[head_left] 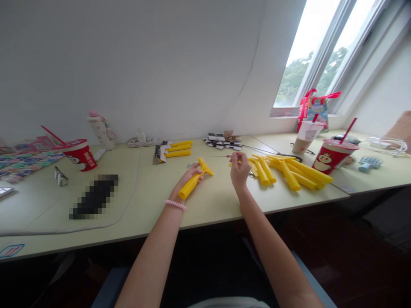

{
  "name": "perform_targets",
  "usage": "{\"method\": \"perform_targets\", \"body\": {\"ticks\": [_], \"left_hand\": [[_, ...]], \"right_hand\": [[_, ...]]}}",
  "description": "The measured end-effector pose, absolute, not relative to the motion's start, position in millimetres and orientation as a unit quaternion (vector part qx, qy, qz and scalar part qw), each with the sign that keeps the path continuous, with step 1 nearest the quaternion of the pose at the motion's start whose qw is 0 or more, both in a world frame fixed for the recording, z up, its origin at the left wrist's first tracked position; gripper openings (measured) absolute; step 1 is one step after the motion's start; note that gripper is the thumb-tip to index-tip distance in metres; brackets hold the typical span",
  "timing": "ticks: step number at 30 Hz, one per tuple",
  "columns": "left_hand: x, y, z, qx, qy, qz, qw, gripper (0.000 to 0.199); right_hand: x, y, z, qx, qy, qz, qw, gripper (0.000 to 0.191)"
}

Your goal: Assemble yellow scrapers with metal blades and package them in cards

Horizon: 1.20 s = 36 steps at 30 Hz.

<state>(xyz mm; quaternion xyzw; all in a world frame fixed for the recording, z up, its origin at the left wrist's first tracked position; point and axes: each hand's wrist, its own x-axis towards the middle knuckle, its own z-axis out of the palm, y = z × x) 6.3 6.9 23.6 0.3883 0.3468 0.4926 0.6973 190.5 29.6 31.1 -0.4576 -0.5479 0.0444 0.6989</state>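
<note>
My left hand (194, 170) is closed around a yellow plastic scraper (189, 186), its hollow handle end towards me and its T-shaped head pointing away. To the right, my right hand (240, 169) is closed on a thin screwdriver (220, 156); its metal shaft points left, above the table, apart from the scraper. Just right of that hand lies a pile of yellow scrapers (290, 173), partly hidden behind it. Small metal pieces (191, 165), too small to name, lie beyond my left fingers.
Yellow scrapers with card sleeves (176, 149) lie at the back, beside several black-and-white cards (221, 140). Red drink cups (78, 156) stand on both sides, with a clear-lidded cup (306, 139) at right. A white cable (130, 201) crosses the table (205, 209).
</note>
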Motion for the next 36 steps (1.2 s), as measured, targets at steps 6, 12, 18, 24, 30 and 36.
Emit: {"method": "perform_targets", "body": {"ticks": [6,12,18,24,30,36], "left_hand": [[5.9,6.8,29.3,0.352,0.340,0.527,0.695,0.041],[7.0,5.4,31.5,0.314,0.356,0.544,0.692,0.039],[9.8,7.8,28.7,0.292,0.365,0.556,0.688,0.029],[11.9,15.4,23.4,0.291,0.406,0.543,0.675,0.023],[14.5,20.5,20.1,0.330,0.429,0.521,0.660,0.035],[16.2,26.8,16.4,0.320,0.427,0.517,0.669,0.046]], "right_hand": [[196.5,41.7,17.3,-0.640,-0.577,0.017,0.508,0.026],[189.8,46.0,11.3,-0.721,-0.633,-0.003,0.280,0.030],[181.9,76.3,12.9,-0.686,-0.681,-0.026,0.254,0.033],[183.9,138.1,15.3,-0.679,-0.694,0.057,0.230,0.041],[183.0,188.2,17.3,-0.691,-0.698,0.091,0.165,0.051],[180.9,213.5,11.6,-0.704,-0.689,0.104,0.137,0.049]]}}
